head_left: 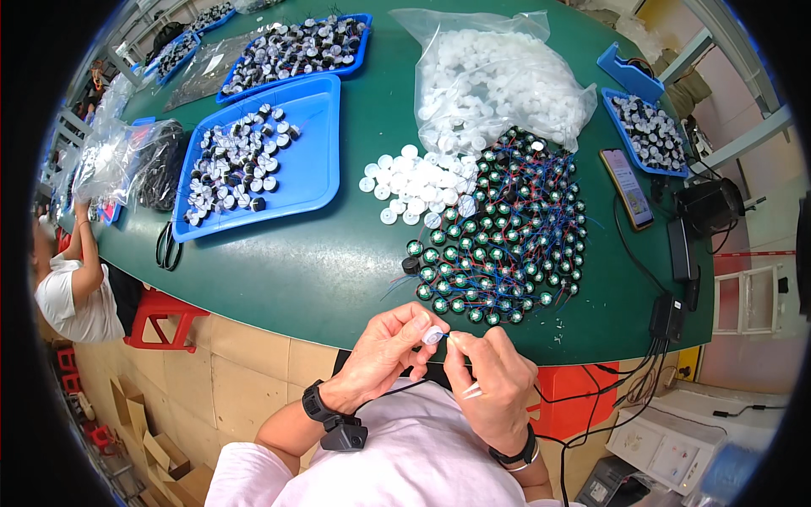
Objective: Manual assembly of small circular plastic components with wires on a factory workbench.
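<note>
Close to my body at the table's front edge, my left hand (382,353) pinches a small round part with a white cap (432,335). My right hand (492,378) has its thumb and index finger closed on a thin blue wire (446,335) that comes from the capped part. Just beyond both hands lie many round black parts (490,245) with green faces and red and blue wires. Loose white plastic caps (410,182) are piled left of them, by the mouth of a clear bag of white caps (490,84).
A blue tray (312,190) of capped parts lies to the left, with a fuller tray (361,55) behind it. At right are a phone (627,190), another blue tray (621,127) and black cables (655,338). Another person (80,291) sits at far left by a red stool (165,317).
</note>
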A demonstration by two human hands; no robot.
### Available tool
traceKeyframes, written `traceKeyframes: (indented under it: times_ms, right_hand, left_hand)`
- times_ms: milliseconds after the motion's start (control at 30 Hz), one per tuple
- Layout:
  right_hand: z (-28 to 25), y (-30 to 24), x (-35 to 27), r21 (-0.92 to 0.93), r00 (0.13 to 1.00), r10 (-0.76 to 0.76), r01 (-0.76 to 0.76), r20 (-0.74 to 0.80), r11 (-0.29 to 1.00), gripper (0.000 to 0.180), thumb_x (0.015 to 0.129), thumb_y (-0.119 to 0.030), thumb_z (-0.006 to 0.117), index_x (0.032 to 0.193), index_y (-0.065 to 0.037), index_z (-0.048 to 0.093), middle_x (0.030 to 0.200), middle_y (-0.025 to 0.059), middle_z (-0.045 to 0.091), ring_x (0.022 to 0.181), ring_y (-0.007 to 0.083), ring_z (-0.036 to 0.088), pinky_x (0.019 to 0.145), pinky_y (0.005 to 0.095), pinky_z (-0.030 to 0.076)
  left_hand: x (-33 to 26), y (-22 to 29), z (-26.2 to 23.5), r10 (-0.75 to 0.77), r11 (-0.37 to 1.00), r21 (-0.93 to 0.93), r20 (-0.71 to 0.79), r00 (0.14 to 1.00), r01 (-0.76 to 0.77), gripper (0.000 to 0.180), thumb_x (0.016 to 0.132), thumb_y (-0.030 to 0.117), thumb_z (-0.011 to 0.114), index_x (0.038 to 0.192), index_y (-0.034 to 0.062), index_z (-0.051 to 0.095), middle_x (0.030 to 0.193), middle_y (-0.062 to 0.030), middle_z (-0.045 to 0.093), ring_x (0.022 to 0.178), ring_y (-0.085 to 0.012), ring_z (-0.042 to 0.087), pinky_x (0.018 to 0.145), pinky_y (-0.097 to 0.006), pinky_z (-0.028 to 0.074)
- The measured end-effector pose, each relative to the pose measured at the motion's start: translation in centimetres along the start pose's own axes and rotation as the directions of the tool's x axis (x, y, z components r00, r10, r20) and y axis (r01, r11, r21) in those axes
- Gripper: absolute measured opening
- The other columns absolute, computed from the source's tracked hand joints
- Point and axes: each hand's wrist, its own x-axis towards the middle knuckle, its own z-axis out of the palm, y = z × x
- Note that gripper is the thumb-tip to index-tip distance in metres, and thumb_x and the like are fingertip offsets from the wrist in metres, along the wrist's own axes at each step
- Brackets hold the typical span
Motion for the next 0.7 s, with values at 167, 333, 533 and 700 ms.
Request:
traceKeyframes:
  times_ms: [167, 333, 533, 700]
  right_hand:
    - [-0.07, -0.06, -0.13, -0.009, 1.0, 0.02, -0.02, 0.012, 1.0, 0.022, 0.067, 0.005, 0.069, 0.084, -0.005, 0.06, 0.06, 0.0038, 0.045, 0.044, 0.0152, 0.044, 0.038, 0.0291, 0.034]
    - [0.04, -0.14, -0.06, -0.005, 1.0, 0.001, -0.001, -0.001, 1.0, 0.021, 0.067, 0.005, 0.069, 0.084, -0.005, 0.06, 0.059, 0.004, 0.044, 0.044, 0.0153, 0.045, 0.039, 0.0292, 0.034]
    - [0.69, 0.06, -0.1, 0.017, 1.0, -0.001, 0.0, 0.028, 1.0, 0.021, 0.069, 0.003, 0.069, 0.087, -0.004, 0.06, 0.063, 0.0051, 0.047, 0.047, 0.0171, 0.048, 0.041, 0.0295, 0.037]
    - [0.38, 0.14, 0.46, 0.125, 0.984, 0.15, -0.162, 0.099, 0.979, 0.017, 0.077, -0.003, 0.066, 0.089, -0.004, 0.053, 0.07, 0.008, 0.047, 0.052, 0.0234, 0.052, 0.045, 0.0337, 0.041]
  left_hand:
    - [-0.01, 0.05, 0.06, -0.01, 1.0, -0.002, 0.001, 1.0, 0.01, 0.027, 0.094, 0.027, 0.049, 0.093, 0.0007, 0.057, 0.076, -0.0007, 0.052, 0.062, -0.0053, 0.048, 0.044, -0.019, 0.044]
    - [0.11, -0.18, -0.08, -0.004, 1.0, -0.021, 0.014, 1.0, 0.004, 0.026, 0.094, 0.026, 0.05, 0.093, 0.0009, 0.057, 0.076, -0.0009, 0.053, 0.062, -0.0053, 0.049, 0.044, -0.019, 0.044]
    - [0.07, -0.52, -0.19, 0.054, 0.998, 0.008, 0.005, 0.999, -0.055, 0.023, 0.093, 0.024, 0.053, 0.094, 0.0014, 0.057, 0.076, -0.0007, 0.054, 0.061, -0.0051, 0.049, 0.044, -0.02, 0.045]
    - [0.1, 0.1, -0.23, 0.089, 0.996, 0.023, -0.042, 0.995, -0.088, 0.021, 0.091, 0.022, 0.055, 0.095, 0.0012, 0.057, 0.076, -0.0005, 0.054, 0.061, -0.0051, 0.05, 0.045, -0.02, 0.045]
